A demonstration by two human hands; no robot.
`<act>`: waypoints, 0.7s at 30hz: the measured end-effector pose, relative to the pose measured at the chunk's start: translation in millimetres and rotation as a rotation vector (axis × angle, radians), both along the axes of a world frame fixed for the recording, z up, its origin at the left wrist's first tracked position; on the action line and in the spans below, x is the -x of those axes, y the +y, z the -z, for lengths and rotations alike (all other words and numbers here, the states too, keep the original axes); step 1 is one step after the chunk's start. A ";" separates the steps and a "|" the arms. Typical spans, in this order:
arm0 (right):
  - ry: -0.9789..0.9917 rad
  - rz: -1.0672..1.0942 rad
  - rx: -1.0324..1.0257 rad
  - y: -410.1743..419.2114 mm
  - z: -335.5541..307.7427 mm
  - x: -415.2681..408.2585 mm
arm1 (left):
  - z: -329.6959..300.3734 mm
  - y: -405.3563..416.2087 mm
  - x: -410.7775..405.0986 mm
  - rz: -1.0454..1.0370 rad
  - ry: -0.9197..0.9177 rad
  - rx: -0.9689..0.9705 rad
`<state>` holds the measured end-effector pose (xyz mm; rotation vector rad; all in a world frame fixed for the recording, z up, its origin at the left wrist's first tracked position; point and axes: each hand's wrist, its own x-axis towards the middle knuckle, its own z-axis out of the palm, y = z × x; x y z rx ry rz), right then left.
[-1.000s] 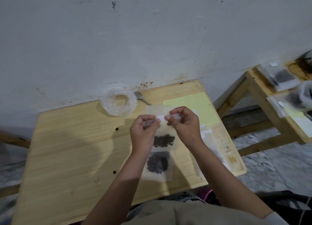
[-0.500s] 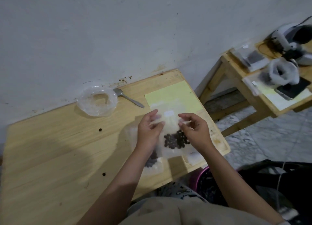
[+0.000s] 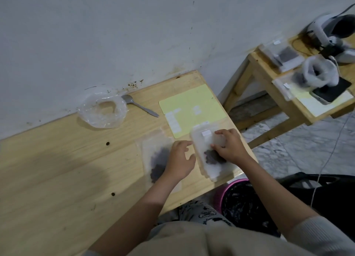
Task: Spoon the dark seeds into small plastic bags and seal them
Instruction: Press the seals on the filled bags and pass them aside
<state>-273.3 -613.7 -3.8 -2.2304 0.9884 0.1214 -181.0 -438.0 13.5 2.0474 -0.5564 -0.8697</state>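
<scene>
The head camera looks down on a pale wooden table set against a grey wall. The right hand lies on a small clear plastic bag of dark seeds near the table's right edge, its fingers bent and pressing on the upper part of the bag while the seeds sit just under the palm; whether the fingers pinch the plastic cannot be told. The left hand hovers just left of that bag with fingers loosely spread, holding nothing, and partly covers a second clear bag of dark seeds lying flat on the table. Farther back, a crumpled clear plastic bag sits near the wall beside a metal spoon, and a pale yellow sheet lies beyond the right hand.
</scene>
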 end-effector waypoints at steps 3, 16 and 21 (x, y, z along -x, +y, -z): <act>0.021 0.014 0.104 5.3 3.7 0.9 | 5.7 24.3 -9.0 -0.223 -0.290 -0.089; -0.208 -0.033 0.243 30.5 0.5 -54.3 | 18.2 65.6 -48.4 -0.493 -0.133 -0.262; -0.132 0.098 0.213 -1.7 0.9 -108.9 | 15.6 67.5 -51.0 -0.574 -0.121 -0.155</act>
